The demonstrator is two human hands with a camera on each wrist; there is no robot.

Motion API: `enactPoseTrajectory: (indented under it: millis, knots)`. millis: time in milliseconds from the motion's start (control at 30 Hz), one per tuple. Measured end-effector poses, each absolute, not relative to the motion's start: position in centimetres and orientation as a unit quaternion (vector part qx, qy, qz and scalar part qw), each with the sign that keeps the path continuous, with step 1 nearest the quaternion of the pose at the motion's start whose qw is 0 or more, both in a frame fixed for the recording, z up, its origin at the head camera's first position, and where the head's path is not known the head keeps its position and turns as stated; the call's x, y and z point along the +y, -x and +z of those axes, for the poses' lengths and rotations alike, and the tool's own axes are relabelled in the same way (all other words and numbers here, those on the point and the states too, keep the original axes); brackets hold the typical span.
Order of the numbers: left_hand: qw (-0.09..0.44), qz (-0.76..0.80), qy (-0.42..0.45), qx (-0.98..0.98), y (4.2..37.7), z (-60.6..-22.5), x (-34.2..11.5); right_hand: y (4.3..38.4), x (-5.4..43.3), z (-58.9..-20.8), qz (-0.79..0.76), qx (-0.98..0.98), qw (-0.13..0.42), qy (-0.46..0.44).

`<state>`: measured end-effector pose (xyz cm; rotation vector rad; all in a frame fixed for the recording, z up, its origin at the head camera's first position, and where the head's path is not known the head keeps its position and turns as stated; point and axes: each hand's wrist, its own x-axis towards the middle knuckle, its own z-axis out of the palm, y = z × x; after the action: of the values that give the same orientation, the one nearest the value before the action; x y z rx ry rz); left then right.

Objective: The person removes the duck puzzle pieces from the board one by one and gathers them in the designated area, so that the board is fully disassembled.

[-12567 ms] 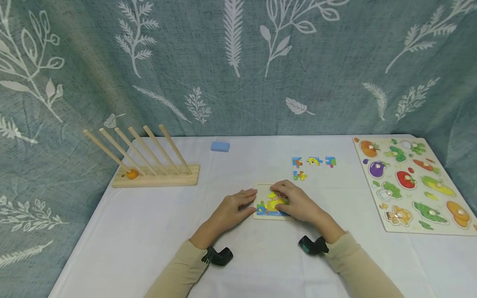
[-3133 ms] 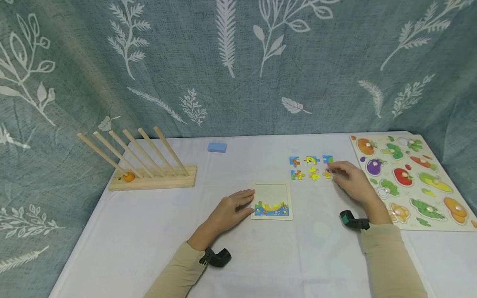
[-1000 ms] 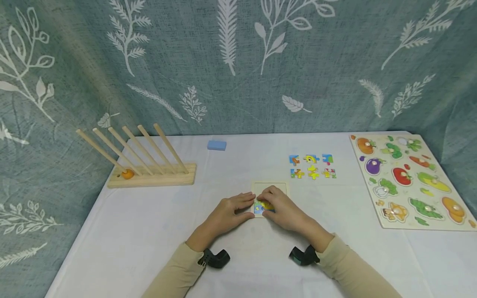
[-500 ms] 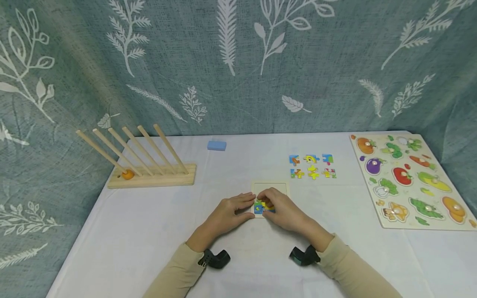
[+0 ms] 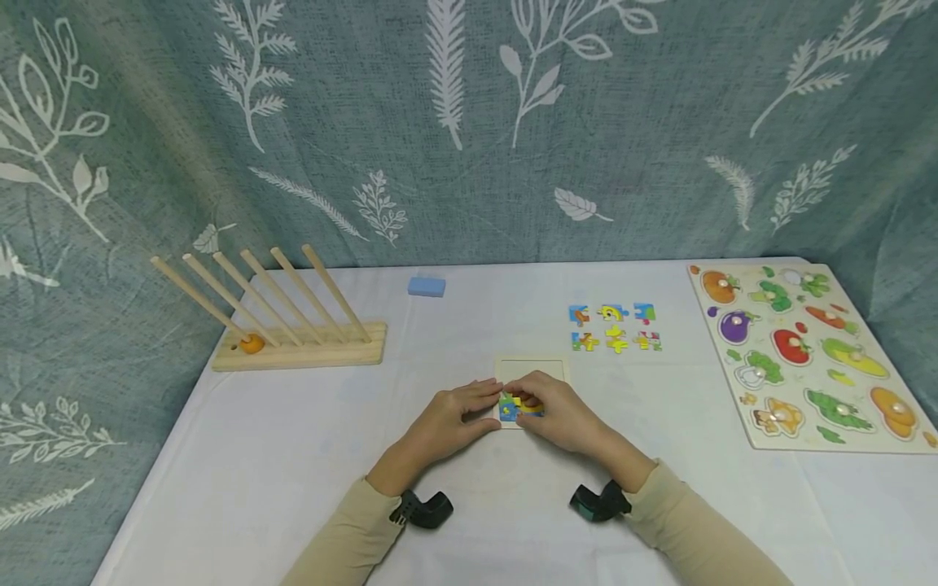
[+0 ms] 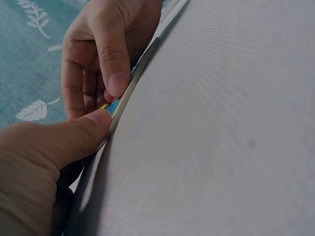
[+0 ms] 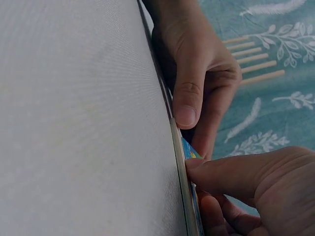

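Note:
In the head view, a small wooden puzzle tray (image 5: pixel 532 359) lies in front of me, with blue and yellow pieces along its near side. My left hand (image 5: pixel 453 413) rests against the tray's left edge, fingers extended and thumb at the near corner. My right hand (image 5: pixel 558 413) reaches over the tray and pinches a blue-and-green puzzle piece (image 5: pixel 507 409) at the near left corner between thumb and fingers. From the right wrist, a blue piece edge (image 7: pixel 186 145) shows slightly raised above the tray rim. My right palm hides the tray's right part.
Several loose puzzle pieces (image 5: pixel 615 338) lie in two rows beyond the tray. A vegetable peg puzzle board (image 5: pixel 828 399) is at the right. To the left stands a wooden peg rack (image 5: pixel 330 352) with an orange bead (image 5: pixel 252 343); a blue block (image 5: pixel 427 286) sits at the back.
Earlier, my right hand laid pieces from the tray into the rows beyond it. It has since come back to the tray's near left corner, where the piece shifts slightly. My left hand stays put.

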<state>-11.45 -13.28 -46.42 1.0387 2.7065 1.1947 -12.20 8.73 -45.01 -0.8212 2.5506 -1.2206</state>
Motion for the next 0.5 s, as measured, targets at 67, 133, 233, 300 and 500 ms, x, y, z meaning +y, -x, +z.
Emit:
enactPoseTrajectory:
  millis: [67,133,233,300,500]
  knots:
    - [0.005,0.381,-0.33,0.864,11.45,-46.43,-13.32,12.2,8.72,-44.91,-0.407,0.865,0.1,0.277]
    - [0.005,0.379,-0.329,0.865,11.48,-46.45,-13.33,12.2,8.71,-44.82,-0.401,0.867,0.1,0.277]
    - [0.006,0.378,-0.326,0.867,11.53,-46.48,-13.32,12.23,8.72,-44.8,-0.399,0.868,0.1,0.278]
    - [0.005,0.377,-0.325,0.867,11.57,-46.5,-13.3,12.24,8.74,-44.85,-0.399,0.868,0.097,0.278]
    - [0.008,0.373,-0.322,0.87,11.52,-46.55,-13.28,12.17,8.86,-44.85,-0.41,0.866,0.092,0.272]
